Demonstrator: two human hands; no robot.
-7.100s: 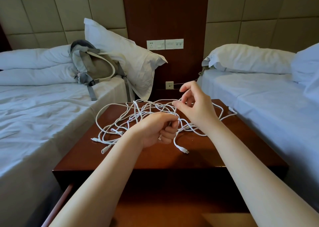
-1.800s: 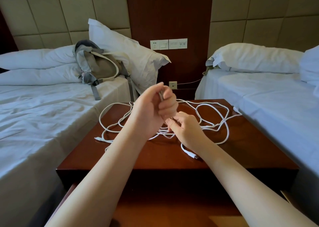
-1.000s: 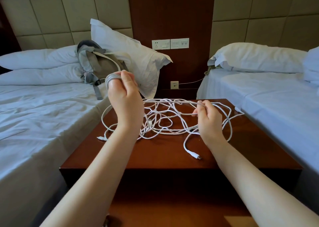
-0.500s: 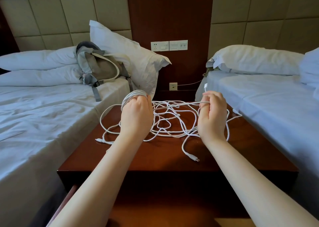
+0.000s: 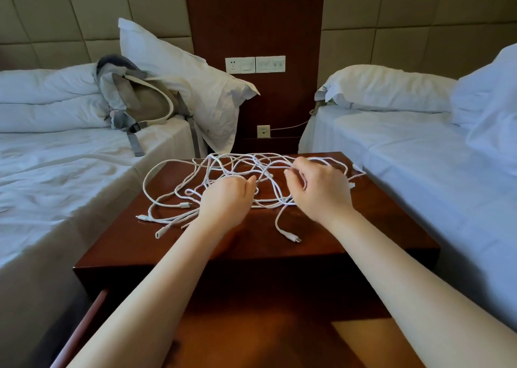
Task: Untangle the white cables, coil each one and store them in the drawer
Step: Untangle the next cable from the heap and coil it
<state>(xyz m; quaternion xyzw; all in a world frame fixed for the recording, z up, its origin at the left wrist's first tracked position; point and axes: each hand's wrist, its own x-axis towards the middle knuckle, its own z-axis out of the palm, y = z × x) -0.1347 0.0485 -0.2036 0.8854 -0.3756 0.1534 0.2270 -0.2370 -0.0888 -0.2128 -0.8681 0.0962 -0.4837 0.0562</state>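
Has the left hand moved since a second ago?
Yes. The left hand has come down and rightward, from above the nightstand's far-left corner onto the white cables.

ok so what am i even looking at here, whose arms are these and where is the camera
There is no machine here: these are a person's two bare arms. The single picture comes from a wide-angle camera worn on their head, looking forward and down, so the arms reach in from the bottom edge. The dark wooden bedside table stands between the left bed and the right bed. On it lies a tangle of white cables with several plug ends loose. The left hand curls round a loop of them. The right hand pinches a strand at the tangle's far side. A grey backpack lies on the left bed against a pillow.
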